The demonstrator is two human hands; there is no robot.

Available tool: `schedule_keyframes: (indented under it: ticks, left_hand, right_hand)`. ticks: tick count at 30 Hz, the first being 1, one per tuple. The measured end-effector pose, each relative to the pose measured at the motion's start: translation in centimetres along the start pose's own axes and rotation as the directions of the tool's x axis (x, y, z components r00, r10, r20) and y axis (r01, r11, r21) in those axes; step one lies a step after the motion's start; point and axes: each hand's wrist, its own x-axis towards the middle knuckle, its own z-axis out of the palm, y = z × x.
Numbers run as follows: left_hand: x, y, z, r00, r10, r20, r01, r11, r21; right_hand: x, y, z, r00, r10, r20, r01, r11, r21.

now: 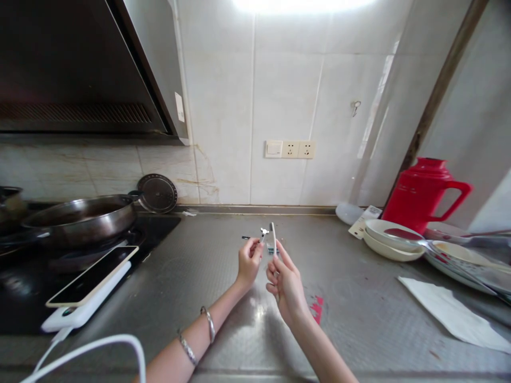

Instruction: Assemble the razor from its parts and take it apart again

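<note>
Both hands are raised over the steel countertop [343,298] near its middle. My left hand [248,261] is closed in a pinch on a small white and dark piece [264,232] that I cannot name. My right hand [284,282] is closed on a thin pale stick-like thing [273,234] that stands upright between its fingers. The two things nearly touch at their tips. Two metal bracelets [199,332] sit on my left forearm. A small dark bit [245,238] lies on the counter just behind the left hand.
A phone on a white power bank [90,284] with a white cable [99,348] lies at the left by a stove with a steel pan [82,218]. At the right stand a red jug [423,194], stacked bowls and plates [393,239] and a white paper [451,314].
</note>
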Motion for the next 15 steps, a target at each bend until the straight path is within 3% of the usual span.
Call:
schedule_keyframes:
  ticks: [6, 11, 15]
  left_hand:
    - [0.1, 0.1, -0.1, 0.998, -0.064, 0.007, 0.065, 0.996, -0.066]
    - [0.1, 0.3, -0.1, 0.996, -0.082, 0.026, 0.084, 0.991, -0.1]
    - [0.1, 0.5, 0.0, 0.996, -0.084, 0.018, 0.085, 0.993, -0.088]
  right_hand:
    - [-1.5, 1.2, -0.3, 0.999, 0.03, 0.027, -0.031, 0.999, 0.021]
    - [-1.1, 0.5, -0.3, 1.0, -0.014, 0.012, 0.013, 0.999, 0.051]
    - [-1.3, 0.6, -0.2, 0.999, 0.035, 0.018, -0.036, 0.998, 0.053]
